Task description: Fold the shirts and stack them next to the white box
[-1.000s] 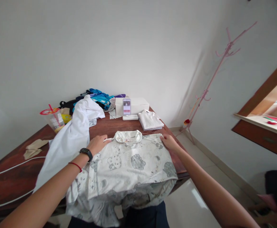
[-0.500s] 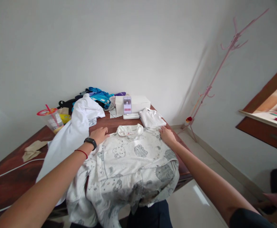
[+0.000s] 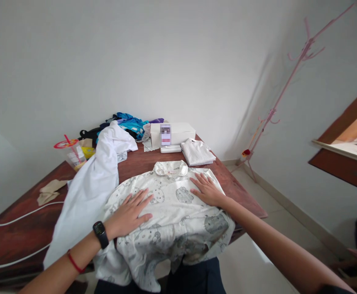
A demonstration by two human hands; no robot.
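Note:
A white long-sleeved shirt with grey cartoon cats [image 3: 169, 204] lies spread over the front of the table, collar pointing away from me. Its lower part and a sleeve hang over the front edge toward my lap. My left hand [image 3: 132, 214] rests flat on the shirt's left side, fingers spread. On the upper right of the shirt, below the collar, my right hand [image 3: 207, 190] also lies flat with its fingers apart. Neither hand grips the cloth.
Beyond the shirt are a folded white garment [image 3: 197, 152], a white box [image 3: 183, 132] and a phone [image 3: 165, 134]. At left lie a crumpled white garment [image 3: 95, 175], a plastic cup [image 3: 74, 155] and a white cable [image 3: 25, 218]. A pink coat rack [image 3: 284, 90] stands at right.
My left hand has come from beside the collar down onto the shirt's left side. My right hand has shifted from the right shoulder inward onto the cloth. Both now lie flat.

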